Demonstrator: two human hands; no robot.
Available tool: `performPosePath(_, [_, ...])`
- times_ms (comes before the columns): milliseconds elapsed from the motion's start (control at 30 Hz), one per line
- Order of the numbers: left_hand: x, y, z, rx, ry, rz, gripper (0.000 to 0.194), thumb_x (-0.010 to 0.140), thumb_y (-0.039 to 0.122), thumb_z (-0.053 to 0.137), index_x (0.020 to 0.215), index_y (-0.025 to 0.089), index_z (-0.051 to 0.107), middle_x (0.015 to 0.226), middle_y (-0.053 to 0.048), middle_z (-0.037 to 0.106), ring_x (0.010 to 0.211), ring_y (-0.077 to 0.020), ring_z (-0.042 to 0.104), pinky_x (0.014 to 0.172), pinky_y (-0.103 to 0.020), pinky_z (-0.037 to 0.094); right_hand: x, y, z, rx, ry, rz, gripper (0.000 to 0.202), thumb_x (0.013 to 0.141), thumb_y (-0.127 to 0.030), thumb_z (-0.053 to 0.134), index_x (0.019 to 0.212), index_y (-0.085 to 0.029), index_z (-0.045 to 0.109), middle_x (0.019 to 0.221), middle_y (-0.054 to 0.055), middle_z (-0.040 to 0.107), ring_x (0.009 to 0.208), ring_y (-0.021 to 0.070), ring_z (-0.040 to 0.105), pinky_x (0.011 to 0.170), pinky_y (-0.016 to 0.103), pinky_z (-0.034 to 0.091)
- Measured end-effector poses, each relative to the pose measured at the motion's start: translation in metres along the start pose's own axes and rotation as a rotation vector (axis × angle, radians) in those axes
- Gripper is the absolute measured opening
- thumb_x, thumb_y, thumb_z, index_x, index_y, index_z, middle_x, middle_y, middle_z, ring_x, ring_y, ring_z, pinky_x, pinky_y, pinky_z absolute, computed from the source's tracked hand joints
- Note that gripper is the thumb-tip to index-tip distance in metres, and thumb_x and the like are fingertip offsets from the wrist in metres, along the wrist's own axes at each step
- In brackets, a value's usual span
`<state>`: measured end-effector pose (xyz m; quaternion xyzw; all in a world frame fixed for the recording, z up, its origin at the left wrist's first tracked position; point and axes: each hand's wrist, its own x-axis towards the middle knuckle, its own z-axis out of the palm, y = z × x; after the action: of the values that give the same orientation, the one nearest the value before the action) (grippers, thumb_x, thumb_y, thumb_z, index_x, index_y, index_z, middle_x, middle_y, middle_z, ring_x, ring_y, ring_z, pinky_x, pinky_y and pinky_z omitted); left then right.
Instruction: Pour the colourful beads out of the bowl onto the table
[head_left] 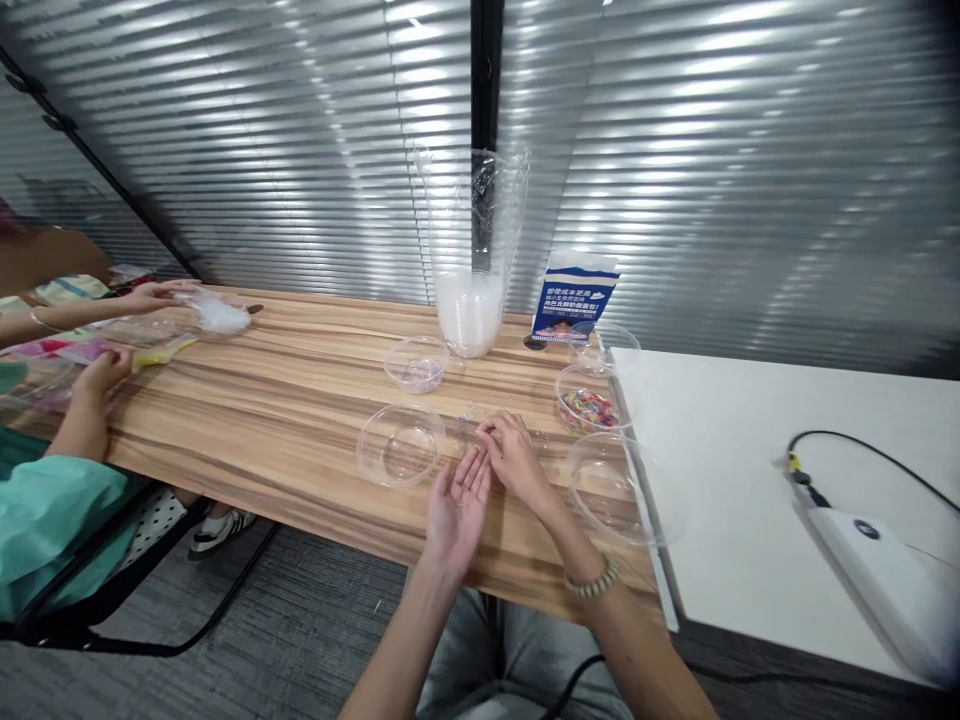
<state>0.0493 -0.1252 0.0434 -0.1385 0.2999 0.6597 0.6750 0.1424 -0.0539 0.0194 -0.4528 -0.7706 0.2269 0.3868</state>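
My left hand [459,505] lies palm up over the wooden table, fingers stretched out. Beside its fingertips, my right hand [514,455] has thumb and fingers pinched together; whatever is between them is too small to make out. Small clear bits [471,415] are scattered on the wood just beyond my hands. An empty-looking clear plastic bowl [367,455] stands left of my left hand. Behind it is a smaller clear bowl [420,375] with pale purplish bits in it. To the right, one clear bowl holds colourful small pieces [590,408], and a larger clear bowl [600,500] sits nearer me.
A tall clear bag-lined container [471,310] with white contents stands at the back, near a blue and white packet [574,300]. On the white table [720,450] at right lie a white device [877,560] and a cable. At left, a co-worker's hands [105,372] handle plastic bags.
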Motion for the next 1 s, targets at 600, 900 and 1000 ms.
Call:
performPosePath(600, [0.002,0.069,0.065,0.235,-0.298,-0.011,0.043,0.097,0.027,0.029,0.117,-0.002,0.054,0.107,-0.024,0.064,0.097,-0.0231,0.066,0.078,-0.029,0.057,-0.087,-0.02,-0.025,0.073,0.149,-0.13,0.029,0.093,-0.015,0.044,0.117,-0.019,0.059,0.105,0.009,0.061,0.102,0.019,0.058,0.088,0.034,0.051])
performPosePath(900, [0.069,0.156,0.12,1.083,-0.23,0.327,0.05,0.096,0.031,0.038,0.051,0.018,0.021,0.042,0.008,0.018,0.031,-0.0025,0.017,0.031,-0.015,0.014,-0.16,0.011,-0.035,-0.039,0.192,-0.138,0.026,0.091,-0.014,0.047,0.112,-0.017,0.061,0.099,0.01,0.066,0.094,0.0189,0.064,0.079,0.03,0.057])
performPosePath(1000, [0.102,0.171,0.13,1.227,-0.202,0.389,0.043,0.093,0.028,0.045,0.052,0.017,0.034,0.041,0.009,0.023,0.033,-0.0026,0.018,0.034,-0.016,0.016,-0.161,0.011,-0.036,-0.056,0.199,-0.153,0.025,0.091,-0.014,0.046,0.111,-0.018,0.062,0.097,0.009,0.067,0.092,0.0188,0.065,0.078,0.03,0.057])
